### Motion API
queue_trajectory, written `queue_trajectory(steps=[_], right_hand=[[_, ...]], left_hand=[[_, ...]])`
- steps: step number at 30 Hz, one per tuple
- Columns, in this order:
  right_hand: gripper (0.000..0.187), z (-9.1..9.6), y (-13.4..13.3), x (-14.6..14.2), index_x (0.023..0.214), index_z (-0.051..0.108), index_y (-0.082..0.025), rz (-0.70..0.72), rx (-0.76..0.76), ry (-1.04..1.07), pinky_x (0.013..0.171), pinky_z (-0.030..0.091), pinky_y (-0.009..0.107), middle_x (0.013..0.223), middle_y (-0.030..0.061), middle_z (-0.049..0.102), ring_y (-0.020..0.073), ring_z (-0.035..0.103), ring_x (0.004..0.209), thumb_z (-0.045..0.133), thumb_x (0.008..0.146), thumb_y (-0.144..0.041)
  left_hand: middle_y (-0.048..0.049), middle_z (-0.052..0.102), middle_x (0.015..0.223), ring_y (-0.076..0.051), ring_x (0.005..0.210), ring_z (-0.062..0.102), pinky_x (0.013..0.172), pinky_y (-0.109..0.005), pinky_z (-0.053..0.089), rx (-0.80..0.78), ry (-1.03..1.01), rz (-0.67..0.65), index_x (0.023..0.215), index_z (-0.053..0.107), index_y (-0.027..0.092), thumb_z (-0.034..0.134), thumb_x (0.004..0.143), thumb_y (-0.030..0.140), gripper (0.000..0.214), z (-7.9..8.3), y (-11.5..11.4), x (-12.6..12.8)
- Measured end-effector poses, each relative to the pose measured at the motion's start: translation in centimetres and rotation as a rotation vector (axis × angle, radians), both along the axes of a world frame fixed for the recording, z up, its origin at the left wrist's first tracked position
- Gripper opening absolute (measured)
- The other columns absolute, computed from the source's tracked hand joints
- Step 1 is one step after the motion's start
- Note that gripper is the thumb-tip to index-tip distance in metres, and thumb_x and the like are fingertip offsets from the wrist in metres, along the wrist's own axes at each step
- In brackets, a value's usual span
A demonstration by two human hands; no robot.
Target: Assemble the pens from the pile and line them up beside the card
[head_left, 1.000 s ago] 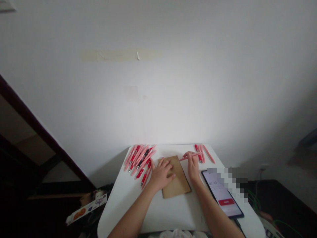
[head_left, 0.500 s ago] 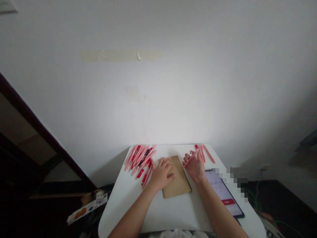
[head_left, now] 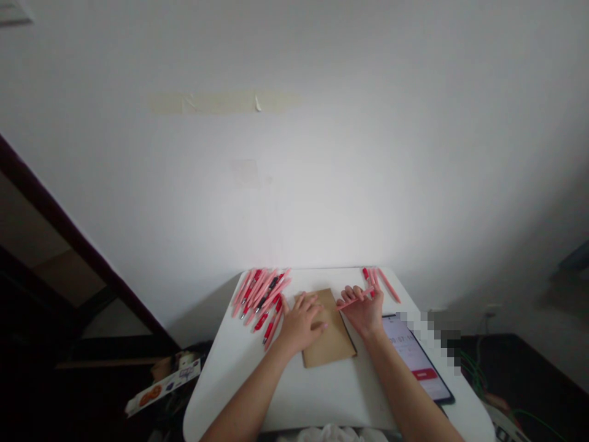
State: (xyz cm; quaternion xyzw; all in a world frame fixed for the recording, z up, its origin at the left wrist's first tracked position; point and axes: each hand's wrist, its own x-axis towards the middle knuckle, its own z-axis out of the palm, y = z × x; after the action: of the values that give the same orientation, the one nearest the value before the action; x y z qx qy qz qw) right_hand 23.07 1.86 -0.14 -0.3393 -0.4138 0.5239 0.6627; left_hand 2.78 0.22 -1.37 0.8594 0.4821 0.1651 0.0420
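My left hand (head_left: 301,322) lies with its fingers spread over the upper left part of a brown-covered notebook (head_left: 331,344). To the right of the notebook, my right hand (head_left: 362,312) is turned palm up with its fingers curled round a pink pen (head_left: 356,300). That pen lies slantwise across the fingers, its left end near the notebook's edge. A heap of pink, red and black pens (head_left: 262,291) spreads just left of my left hand. Beyond my right hand lie a few more pink and red pens (head_left: 389,286), partly hidden by the fingers.
A phone (head_left: 416,359) with a running timer lies on the white table (head_left: 331,399), beside my right forearm. The wall (head_left: 322,184) rises directly behind the table's far edge. Cables (head_left: 478,374) lie on the floor at the right.
The pink pen in my right hand has tipped from steep to flatter, and my fingers have curled in more around it. My left hand and the notebook have stayed put.
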Motion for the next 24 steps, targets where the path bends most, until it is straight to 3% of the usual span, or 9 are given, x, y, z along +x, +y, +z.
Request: queue_trajectory(steps=[7, 14, 18, 21, 24], right_hand=[[0.067, 0.0, 0.2, -0.2, 0.059, 0.018, -0.024, 0.009, -0.021, 0.132, 0.053, 0.035, 0.03, 0.059, -0.0046, 0.027, 0.015, 0.031, 0.055, 0.023, 0.079, -0.087], [0.066, 0.1, 0.1, -0.4, 0.06, 0.024, -0.026, 0.019, -0.041, 0.125, 0.052, 0.036, 0.031, 0.058, -0.0046, 0.03, 0.0153, 0.034, 0.054, 0.027, 0.078, -0.089], [0.049, -0.1, 0.3, -0.7, 0.065, 0.044, -0.025, 0.034, -0.071, 0.179, 0.053, 0.039, 0.03, 0.06, -0.0036, 0.04, 0.0149, 0.04, 0.054, 0.047, 0.082, -0.072], [0.027, -0.6, 0.7, -1.0, 0.08, 0.06, -0.024, 0.06, -0.118, 0.268, 0.053, 0.041, 0.028, 0.062, -0.0034, 0.047, 0.0139, 0.045, 0.056, 0.064, 0.075, -0.051], [0.028, -1.1, 1.0, -1.1, 0.09, 0.066, -0.023, -0.007, -0.168, 0.266, 0.056, 0.048, 0.029, 0.068, -0.0019, 0.054, 0.0139, 0.051, 0.061, 0.071, 0.069, -0.041]], left_hand=[[-0.0032, 0.045, 0.152, -0.033, 0.145, 0.031, 0.117, -0.073, 0.0, -0.005, 0.0, 0.005, 0.13, 0.057, 0.035, 0.055, 0.09, 0.055, 0.045, 0.0, 0.0, 0.1], [-0.0041, 0.046, 0.152, -0.033, 0.146, 0.031, 0.119, -0.07, 0.001, 0.005, 0.007, 0.002, 0.129, 0.058, 0.033, 0.058, 0.089, 0.053, 0.045, -0.1, 0.0, 0.0], [-0.0037, 0.045, 0.153, -0.033, 0.146, 0.031, 0.118, -0.072, 0.002, 0.003, 0.013, 0.009, 0.13, 0.057, 0.034, 0.057, 0.089, 0.053, 0.045, -0.3, 0.1, 0.1], [-0.0035, 0.046, 0.152, -0.033, 0.146, 0.03, 0.118, -0.072, 0.001, -0.008, 0.007, 0.011, 0.128, 0.058, 0.033, 0.056, 0.09, 0.054, 0.043, -0.3, 0.1, 0.1], [-0.0029, 0.046, 0.152, -0.033, 0.146, 0.03, 0.116, -0.074, -0.003, -0.016, -0.004, 0.006, 0.126, 0.059, 0.033, 0.055, 0.09, 0.055, 0.042, -0.2, 0.0, 0.1]])
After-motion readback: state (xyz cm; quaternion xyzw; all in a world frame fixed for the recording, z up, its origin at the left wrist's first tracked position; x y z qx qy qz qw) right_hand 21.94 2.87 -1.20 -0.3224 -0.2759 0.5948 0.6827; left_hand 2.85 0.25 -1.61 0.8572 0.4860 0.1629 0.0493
